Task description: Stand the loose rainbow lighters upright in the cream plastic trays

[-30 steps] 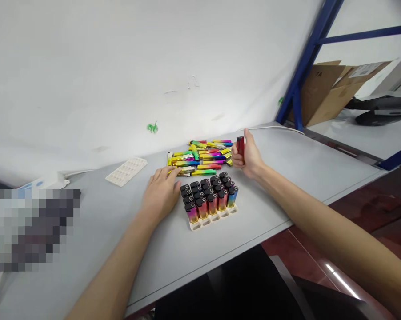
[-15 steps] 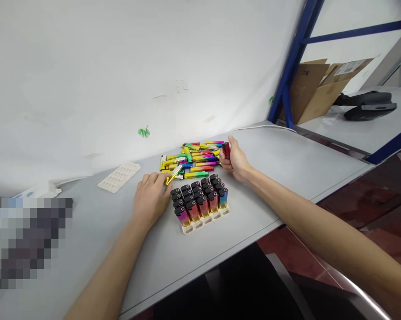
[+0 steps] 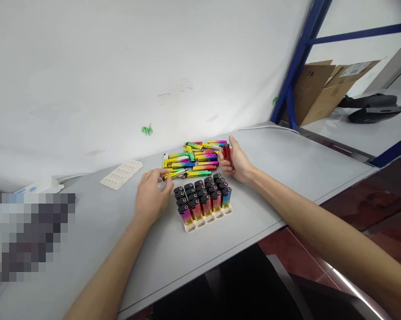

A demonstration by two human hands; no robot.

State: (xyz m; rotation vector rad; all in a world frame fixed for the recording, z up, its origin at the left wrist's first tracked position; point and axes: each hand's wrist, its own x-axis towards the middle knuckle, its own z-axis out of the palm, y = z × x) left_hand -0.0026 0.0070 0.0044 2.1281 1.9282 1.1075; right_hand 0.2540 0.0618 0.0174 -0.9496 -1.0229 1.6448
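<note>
My left hand (image 3: 154, 192) is at the left end of the pile, its thumb and fingers closed on a yellow lighter (image 3: 174, 174). Right of the pile, my right hand (image 3: 235, 161) is wrapped round a red lighter (image 3: 226, 152) with the thumb raised. Several metallic, multicoloured lighters (image 3: 205, 168) lie loosely against the wall side. In front of them a cream holder (image 3: 210, 218) bears rows of upright lighters with black tops (image 3: 206, 203); its nearest row of slots holds nothing.
A second cream holder (image 3: 121, 174) lies on the grey table (image 3: 274, 155) at the left. Beyond the blue frame (image 3: 289, 80) are a cardboard box (image 3: 320, 98) and a black device (image 3: 370, 113). A white wall stands behind the table.
The yellow lighter at my left hand has lowered and turned flatter, close to the pile. My right hand has turned slightly, showing more of the red lighter. The view has shifted a little.
</note>
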